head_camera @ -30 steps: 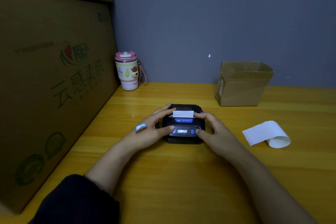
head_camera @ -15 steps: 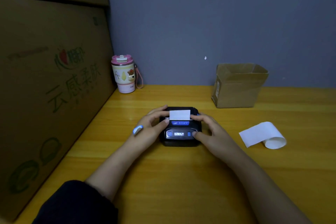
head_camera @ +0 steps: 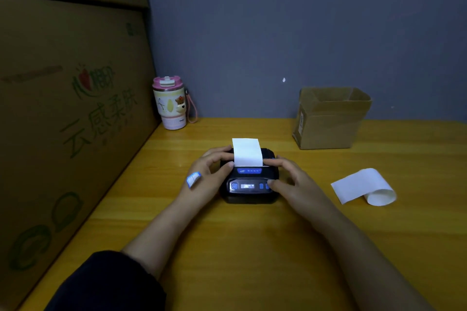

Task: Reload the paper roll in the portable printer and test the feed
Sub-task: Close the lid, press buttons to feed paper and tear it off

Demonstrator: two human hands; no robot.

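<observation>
Two hands frame the portable printer (head_camera: pixel 249 182) at the middle of the worktop (head_camera: pixel 227 247): the left hand (head_camera: pixel 207 177) cups its left side, fingers loosely curled against the casing, and the right hand (head_camera: pixel 295 182) rests on the right side, thumb tip on the blue buttons beside the lit display. White paper strip (head_camera: pixel 247 152) stands up out of the slot. Off right lies a curled loose paper piece (head_camera: pixel 364 187), well apart; behind it an open cardboard box (head_camera: pixel 328 121), and a pink tumbler (head_camera: pixel 170 103) at the back left.

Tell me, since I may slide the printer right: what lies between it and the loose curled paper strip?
In the head view, only the right hand and bare table lie between printer and curled paper strip.
</observation>
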